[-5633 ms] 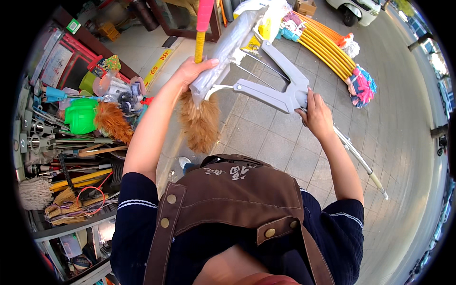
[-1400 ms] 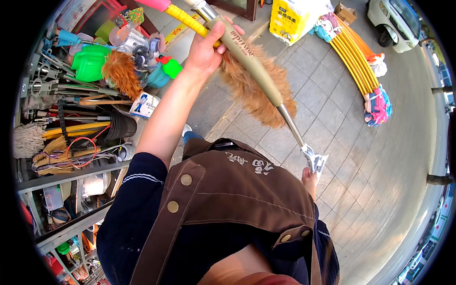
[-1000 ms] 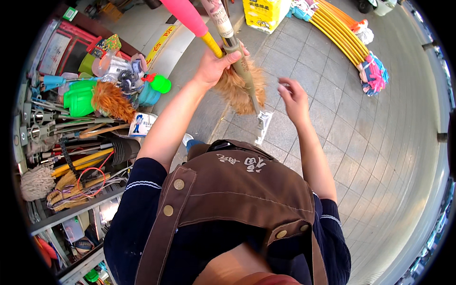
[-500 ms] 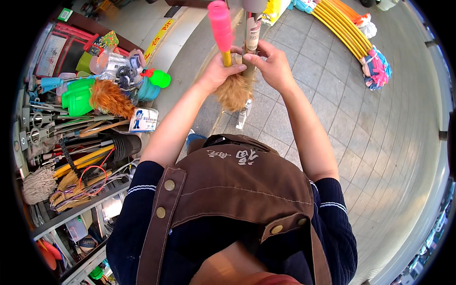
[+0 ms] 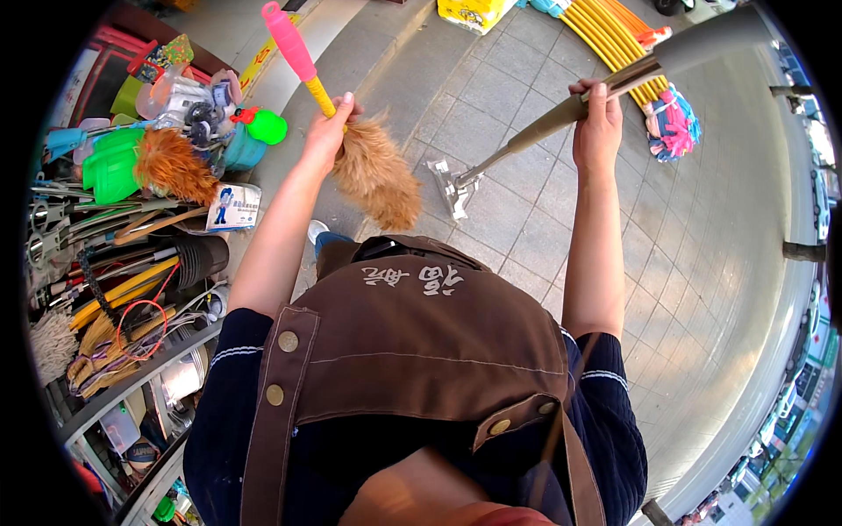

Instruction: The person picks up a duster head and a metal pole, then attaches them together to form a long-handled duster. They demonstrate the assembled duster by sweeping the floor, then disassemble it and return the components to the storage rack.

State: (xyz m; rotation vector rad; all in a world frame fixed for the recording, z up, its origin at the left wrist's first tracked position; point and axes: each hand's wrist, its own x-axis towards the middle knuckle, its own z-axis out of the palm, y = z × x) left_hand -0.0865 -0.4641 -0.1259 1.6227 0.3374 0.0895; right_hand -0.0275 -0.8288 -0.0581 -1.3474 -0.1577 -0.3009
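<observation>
My left hand [image 5: 324, 138] is closed round a feather duster [image 5: 379, 175], near where its yellow shaft meets the tan fluff. The pink grip points up and away, and the fluff hangs toward me. Over on the right, my right hand [image 5: 598, 131] grips a mop pole [image 5: 545, 124] of grey and bare metal. It slants down to the left, with its thick upper end rising past my hand to the upper right. At its lower end a flat metal mop head [image 5: 454, 188], with no cloth on it, is by the paving tiles.
On my left stand crowded wares: a green plastic container [image 5: 116, 167], an orange fluffy duster [image 5: 174, 165], a white printed packet [image 5: 233, 208] and a string mop [image 5: 54, 344]. Yellow-handled mops [image 5: 605, 31] lie at the far right, and a yellow bag [image 5: 474, 12] sits far ahead.
My hands have moved apart. The left has carried the duster leftward; the right has swung the mop pole from near upright to a slant on the right, away from the duster.
</observation>
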